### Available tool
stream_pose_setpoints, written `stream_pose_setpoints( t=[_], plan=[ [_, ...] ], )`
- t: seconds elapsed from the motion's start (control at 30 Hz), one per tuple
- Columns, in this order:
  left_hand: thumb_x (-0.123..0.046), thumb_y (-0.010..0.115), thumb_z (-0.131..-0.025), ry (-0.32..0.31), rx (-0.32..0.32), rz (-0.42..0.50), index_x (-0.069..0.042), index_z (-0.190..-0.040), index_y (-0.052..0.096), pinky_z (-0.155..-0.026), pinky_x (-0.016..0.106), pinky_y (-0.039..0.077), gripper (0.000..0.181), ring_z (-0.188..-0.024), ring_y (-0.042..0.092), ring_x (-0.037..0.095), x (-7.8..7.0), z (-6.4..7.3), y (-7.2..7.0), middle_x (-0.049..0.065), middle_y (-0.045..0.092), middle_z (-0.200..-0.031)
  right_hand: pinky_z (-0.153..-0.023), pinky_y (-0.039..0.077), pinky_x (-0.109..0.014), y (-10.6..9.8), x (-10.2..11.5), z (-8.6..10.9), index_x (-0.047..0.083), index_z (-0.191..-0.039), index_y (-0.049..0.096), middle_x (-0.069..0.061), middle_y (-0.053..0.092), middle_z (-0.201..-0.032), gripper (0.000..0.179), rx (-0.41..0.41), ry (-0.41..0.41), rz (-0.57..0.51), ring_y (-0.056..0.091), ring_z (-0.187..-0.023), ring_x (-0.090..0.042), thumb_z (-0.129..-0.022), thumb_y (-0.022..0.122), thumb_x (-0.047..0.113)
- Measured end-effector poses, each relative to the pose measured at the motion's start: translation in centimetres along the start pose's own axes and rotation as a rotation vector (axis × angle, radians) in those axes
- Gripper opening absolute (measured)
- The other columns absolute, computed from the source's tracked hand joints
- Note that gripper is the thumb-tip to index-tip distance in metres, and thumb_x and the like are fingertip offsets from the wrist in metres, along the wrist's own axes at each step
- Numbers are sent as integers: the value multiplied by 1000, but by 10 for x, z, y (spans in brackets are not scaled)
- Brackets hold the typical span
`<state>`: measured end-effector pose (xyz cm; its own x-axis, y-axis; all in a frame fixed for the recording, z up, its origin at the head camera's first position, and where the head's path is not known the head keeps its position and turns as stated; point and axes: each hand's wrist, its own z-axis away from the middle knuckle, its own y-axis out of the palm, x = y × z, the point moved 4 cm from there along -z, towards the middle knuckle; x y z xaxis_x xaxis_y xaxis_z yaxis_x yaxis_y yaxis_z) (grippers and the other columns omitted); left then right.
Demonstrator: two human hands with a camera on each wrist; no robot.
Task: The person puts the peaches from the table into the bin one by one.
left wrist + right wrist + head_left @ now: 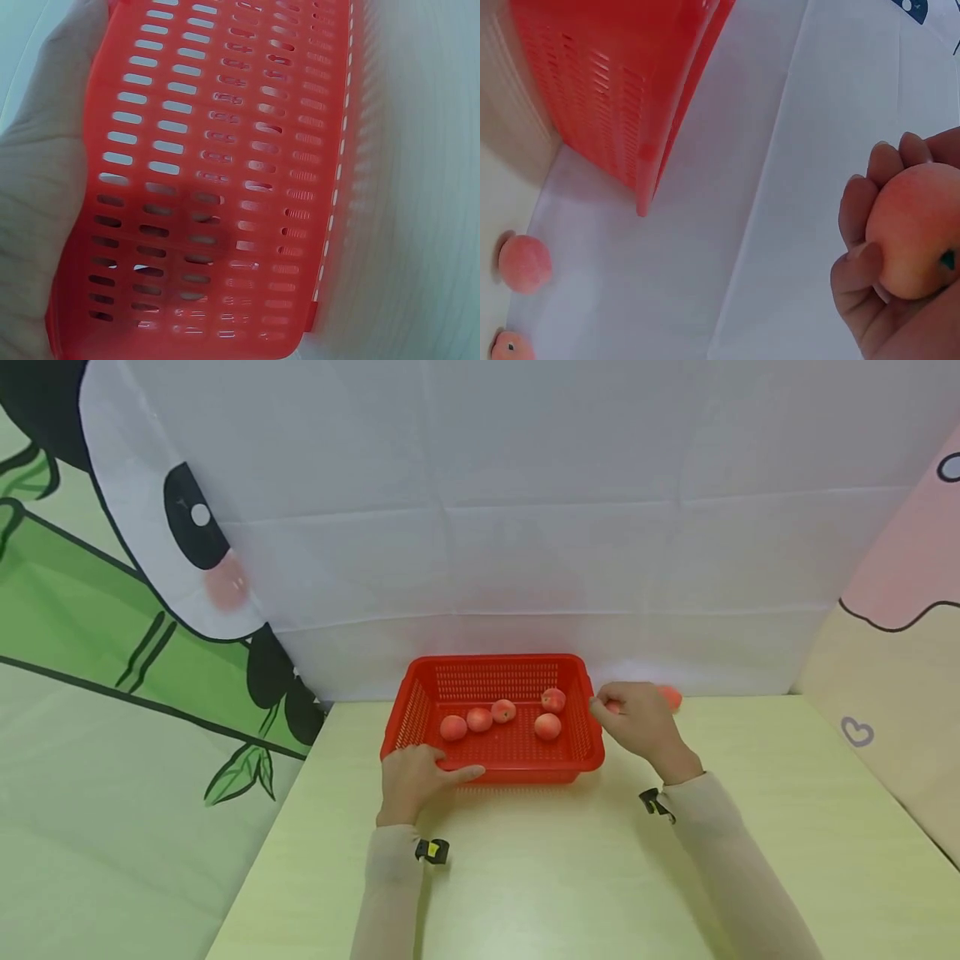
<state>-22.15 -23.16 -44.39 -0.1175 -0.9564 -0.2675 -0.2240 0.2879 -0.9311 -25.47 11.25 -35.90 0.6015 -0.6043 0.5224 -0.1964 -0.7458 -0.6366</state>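
A red plastic basket (pixel 491 774) with slotted walls stands on the table, with several peaches (pixel 503 711) lying on its floor. My left hand (pixel 412 777) grips the basket's front left rim, its thumb stretched along the front edge. Up close in the left wrist view, the palm lies against the basket's slotted wall (pixel 176 180). At the basket's right side, my right hand (pixel 637 718) holds a peach (pixel 919 225), fingers and thumb curled around it. The green stem spot of this peach shows in the right wrist view.
Two loose peaches, one nearer the basket (pixel 525 264) and one farther (pixel 512 346), lie on the table right of it. A white cloth backdrop (pixel 555 560) hangs right behind the table (pixel 525 877). Printed panels stand at both sides.
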Motion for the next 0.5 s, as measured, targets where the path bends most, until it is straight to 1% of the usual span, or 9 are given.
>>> stream_pose_setpoints(
  t=[0.07,0.17,0.23,0.37,0.43,0.5],
  plan=[
    [-85,72,-79,3,-1,-3,-20,-53,41,-56,33,26,77,-51,29,10,0,0,0,-8,26,-48,-54,22,-28,2,6,-5,17,-61,51,12,34,-58,34,6,-29,-6,30,-58,-10,-91,60,6],
    [-84,72,-79,8,-1,-7,-20,-53,41,-57,33,27,76,-51,30,10,0,0,-1,-8,27,-48,-53,23,-28,2,17,-14,16,-61,53,11,35,-59,34,1,-81,-15,32,-57,-10,-92,62,6],
    [-84,72,-79,8,1,-10,-20,-53,41,-57,32,27,76,-51,31,10,0,0,-2,-8,27,-48,-53,27,-28,3,25,-20,15,-64,58,9,41,-59,30,-2,-111,-18,36,-57,-11,-92,63,6],
    [-85,71,-80,4,16,-14,-20,-53,41,-57,32,27,77,-51,31,10,0,0,-1,-8,28,-48,-56,37,-31,7,35,-31,10,-70,67,3,57,-64,23,-5,-154,-1,48,-60,-15,-93,66,7],
    [-85,71,-79,0,21,-13,-20,-53,41,-57,32,27,77,-51,31,10,0,0,0,-7,28,-48,-58,43,-33,12,38,-35,8,-73,70,-1,64,-68,21,-10,-180,4,53,-61,-17,-93,67,6],
    [-85,71,-80,0,22,-11,-20,-53,40,-57,33,27,77,-51,30,10,0,-1,1,-8,28,-49,-59,46,-36,17,40,-40,7,-74,72,-4,67,-71,20,-14,-201,2,56,-62,-19,-94,67,7]
  ],
)
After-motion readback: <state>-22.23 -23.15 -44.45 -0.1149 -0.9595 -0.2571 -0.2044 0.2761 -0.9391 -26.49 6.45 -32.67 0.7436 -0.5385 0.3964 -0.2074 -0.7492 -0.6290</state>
